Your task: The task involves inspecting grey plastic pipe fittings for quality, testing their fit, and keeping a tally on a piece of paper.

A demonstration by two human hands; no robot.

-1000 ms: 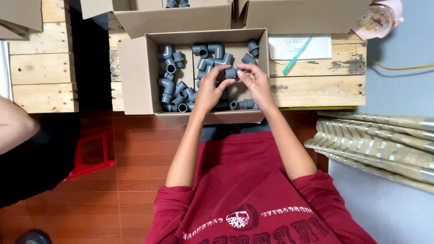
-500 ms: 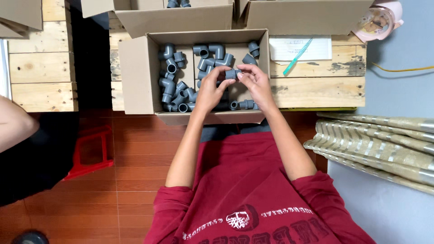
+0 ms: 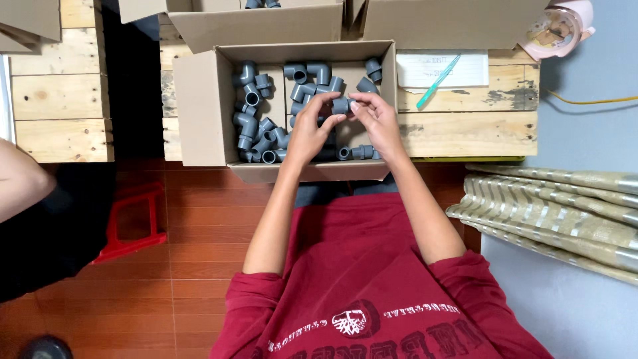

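Note:
My left hand (image 3: 311,127) and my right hand (image 3: 375,119) meet over an open cardboard box (image 3: 199,110) and both pinch one small grey pipe fitting (image 3: 341,106) between their fingertips. Inside the box lie several grey elbow pipe fittings (image 3: 256,126), piled mostly on its left side and along the back. A few more fittings (image 3: 359,152) lie below my right hand near the front wall. My forearms reach in from red sleeves at the bottom.
The box sits on a wooden pallet table (image 3: 465,126). A paper sheet with a teal pen (image 3: 435,73) lies to the right, a pink fan (image 3: 555,30) beyond. More cardboard boxes (image 3: 266,23) stand behind. A red stool (image 3: 129,226) and another person's arm (image 3: 20,183) are at left; folded striped fabric (image 3: 558,206) at right.
Both hands stay over the box on the same grey fitting; fingers shift only slightly.

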